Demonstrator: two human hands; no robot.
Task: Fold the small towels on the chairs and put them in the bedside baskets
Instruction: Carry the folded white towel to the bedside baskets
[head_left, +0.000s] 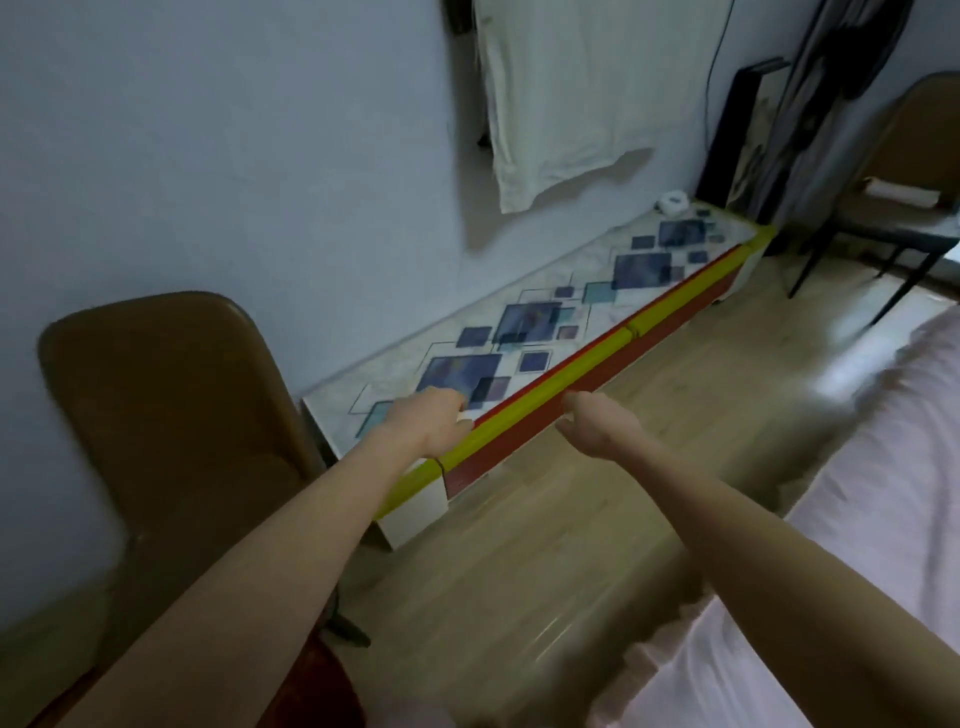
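Both my arms reach forward over the wooden floor. My left hand (434, 423) hangs in front of the near end of a low cabinet, fingers drooping loosely and holding nothing I can see. My right hand (597, 428) hangs the same way beside it, empty. A pale small towel (904, 193) lies on the seat of a brown chair (914, 156) at the far right. A second brown chair (171, 415) stands close on my left, with no towel visible on it. No basket is in view.
The low cabinet (582, 322), with a blue-square patterned top and a yellow and red front edge, runs along the wall. A white shirt (561, 93) hangs above it. A bed with a pink sheet (857, 519) fills the lower right. Dark flat items (748, 135) lean in the corner.
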